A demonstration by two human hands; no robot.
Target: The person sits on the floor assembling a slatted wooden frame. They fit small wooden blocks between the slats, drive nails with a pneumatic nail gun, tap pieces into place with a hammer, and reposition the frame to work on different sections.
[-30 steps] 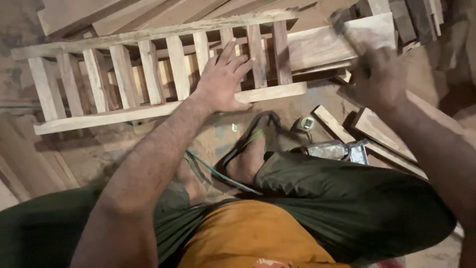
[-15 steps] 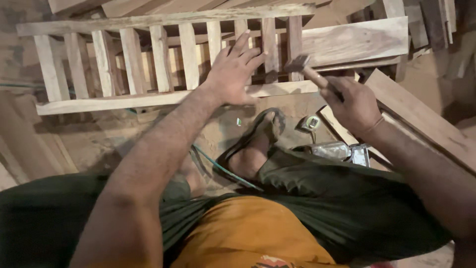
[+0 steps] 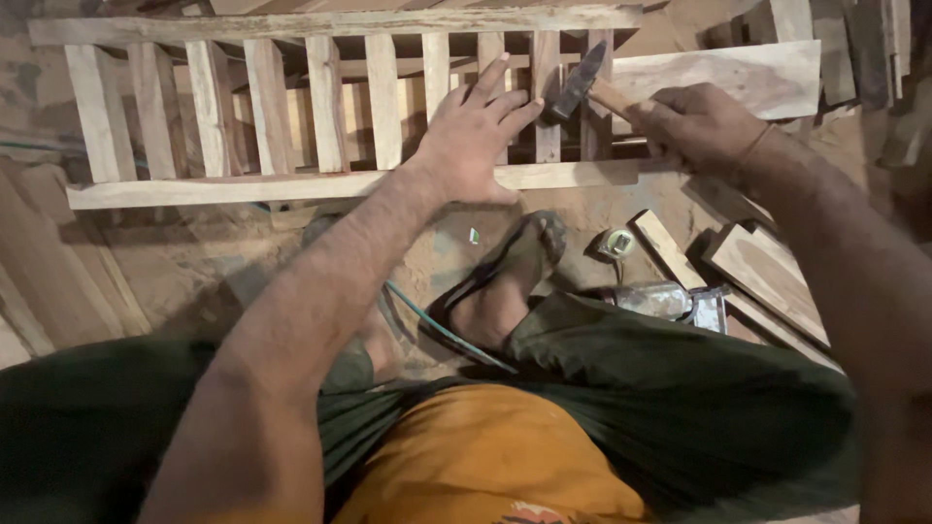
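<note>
Head view: right hand, clenching a hammer, is now bringing it down to the slatted frame; left hand, fingers spread, is bracing slats.

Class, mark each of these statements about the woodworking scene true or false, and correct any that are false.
1. The right hand grips a hammer. True.
2. The left hand lies flat on the wooden slatted frame. True.
3. The hammer's head is over the far left end of the frame. False: it is near the right end, close to the left hand's fingertips.
4. The person wears a sandal on the visible foot. True.
5. The frame's slats are painted blue. False: they are bare, pale wood.
6. The left hand holds a saw. False: it holds nothing and rests on the frame.
</note>
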